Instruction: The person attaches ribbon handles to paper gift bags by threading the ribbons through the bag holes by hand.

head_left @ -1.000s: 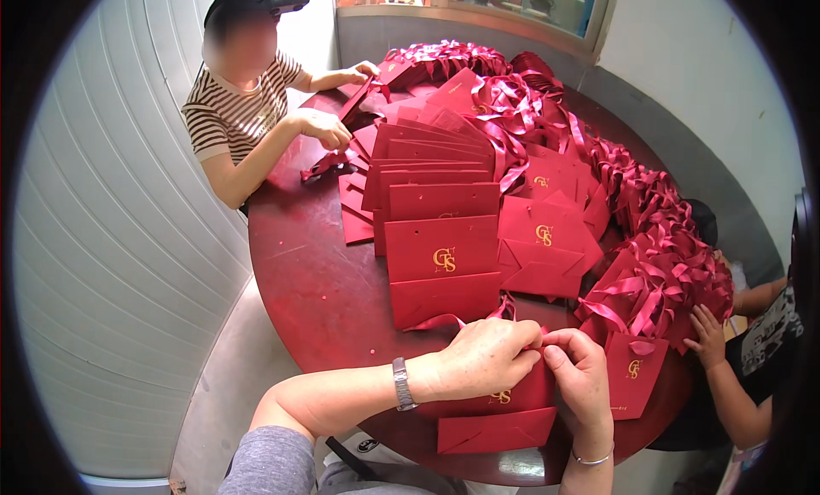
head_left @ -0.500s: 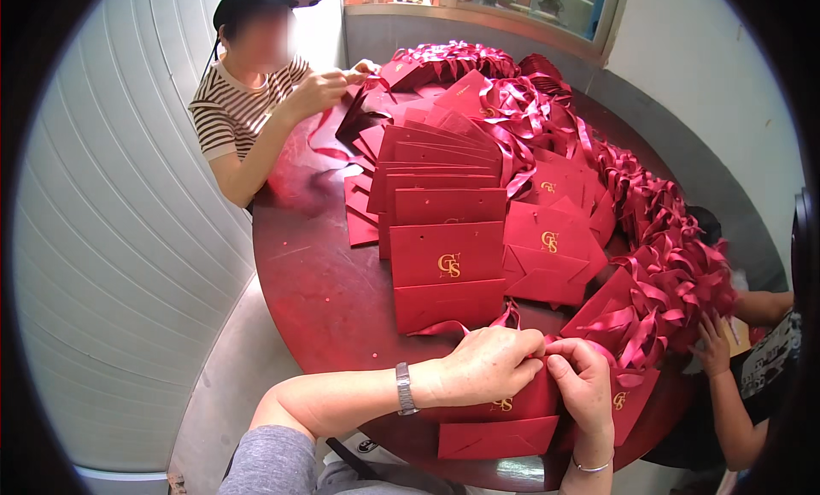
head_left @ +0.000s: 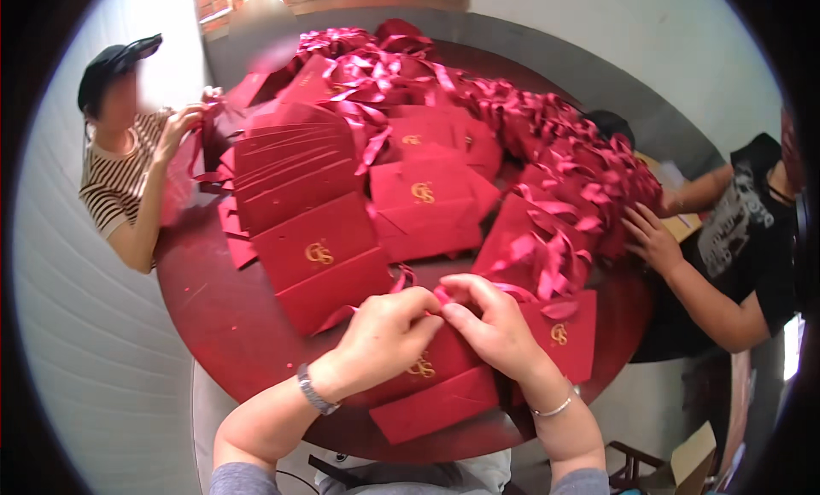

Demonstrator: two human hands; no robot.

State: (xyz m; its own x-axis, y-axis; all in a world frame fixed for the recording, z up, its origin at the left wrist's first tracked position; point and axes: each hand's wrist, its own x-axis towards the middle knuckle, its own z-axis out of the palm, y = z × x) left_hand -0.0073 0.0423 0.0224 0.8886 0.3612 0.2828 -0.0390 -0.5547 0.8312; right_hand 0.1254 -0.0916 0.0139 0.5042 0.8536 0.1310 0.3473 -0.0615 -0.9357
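Observation:
A flat red paper bag with gold lettering lies at the table's near edge under my hands. My left hand is closed at its top edge, thumb and fingers pinched together. Facing it, my right hand pinches a shiny red ribbon between thumb and forefinger. The fingertips of both hands nearly meet, and the left fingers hide most of what they grip. A loose ribbon end sticks out to the left of my left hand, across a fanned stack of red bags.
More bags lie beyond my hands. A long heap of ribboned bags curves along the round table's far and right sides. One person handles ribbon at the left; another person touches the heap at the right.
The view has swung right, so the table and bags sit further left and the person at the right shows more fully. My hands stay together at the bag's top edge.

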